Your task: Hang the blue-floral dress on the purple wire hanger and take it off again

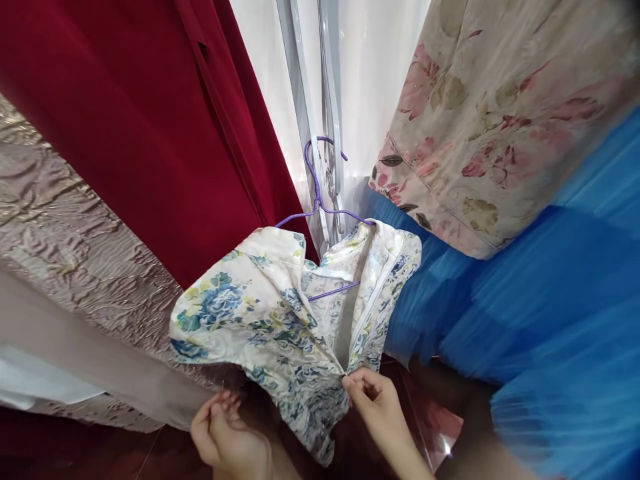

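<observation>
The right hand [374, 398] has its thumb and fingertips pinched together on the front edge of a white fabric garment printed with blue, green and yellow flowers [280, 313], at the lower end of its open front. The left hand [229, 433] is apart from the garment, below its left part, with fingers curled inward; whether it holds anything cannot be told.

The garment hangs directly above and between the hands, collar uppermost, front parted above the right hand's pinch. A thin purple hanger [318, 200] passes through its shoulders, the hook lying against long pale-grey strips [330, 80] well above the right hand.

Upper left of both hands hangs a smooth dark-red cloth [150, 100]; farther left, a crinkled beige-and-gold cloth [75, 220]. Upper right of the right hand hangs a beige cloth with pink flowers [465, 147]; nearer, to its right, a bright-blue gathered cloth [480, 313]. A glossy dark-red floor [436, 417] shows just right of the right hand.
</observation>
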Available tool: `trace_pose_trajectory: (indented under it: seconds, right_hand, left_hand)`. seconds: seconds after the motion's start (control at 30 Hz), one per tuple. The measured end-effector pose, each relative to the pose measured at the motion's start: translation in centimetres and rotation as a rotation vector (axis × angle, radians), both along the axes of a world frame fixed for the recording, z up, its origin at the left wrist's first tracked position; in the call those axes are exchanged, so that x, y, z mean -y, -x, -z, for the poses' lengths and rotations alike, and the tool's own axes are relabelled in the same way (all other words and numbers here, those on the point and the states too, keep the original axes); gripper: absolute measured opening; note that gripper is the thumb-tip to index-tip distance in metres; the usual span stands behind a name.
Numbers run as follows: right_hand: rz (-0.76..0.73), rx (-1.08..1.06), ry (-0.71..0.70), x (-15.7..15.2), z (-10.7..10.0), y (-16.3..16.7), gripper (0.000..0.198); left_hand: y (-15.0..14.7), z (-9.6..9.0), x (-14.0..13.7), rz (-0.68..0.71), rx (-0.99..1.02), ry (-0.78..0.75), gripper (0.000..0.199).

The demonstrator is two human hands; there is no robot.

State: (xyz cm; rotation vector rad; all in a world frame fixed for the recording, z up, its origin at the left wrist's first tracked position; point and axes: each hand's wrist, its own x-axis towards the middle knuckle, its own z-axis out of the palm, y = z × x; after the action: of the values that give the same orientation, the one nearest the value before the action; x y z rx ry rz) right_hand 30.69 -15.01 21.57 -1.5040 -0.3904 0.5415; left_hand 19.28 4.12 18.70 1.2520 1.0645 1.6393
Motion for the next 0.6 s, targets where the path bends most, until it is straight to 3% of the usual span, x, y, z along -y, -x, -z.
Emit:
trace_pose_trajectory:
  seconds: [0.07, 0.17, 0.23, 0.43, 0.6]
  right_hand:
    - [0.032, -0.017, -0.015, 0.0, -0.1, 0.5, 0.039]
    - [0.038, -0.026, -0.034, -0.2, -0.4, 1.3, 0.039]
    - [0.031, -0.012, -0.027, -0.4, -0.7, 1.9, 0.038]
    - [0.039, 0.005, -0.036, -0.2, -2.3, 2.3, 0.039]
    - [0.085, -0.044, -0.182, -1.7, -6.7, -0.1, 0.039]
  left_hand:
    - [0.6, 0.2, 2.1, 0.049, -0.108, -0.101, 0.014]
    - [-0.2, 0.6, 6.3, 0.488, -0.433, -0.247, 0.013]
    - [-1.5, 1.0, 8.7, 0.687, -0.498, -0.244, 0.021]
    - [-4.1, 0.9, 11.0, 0.743, -0.339, -0.08, 0.018]
    - [-3.7, -0.2, 10.2, 0.893, -0.396, -0.074, 0.016]
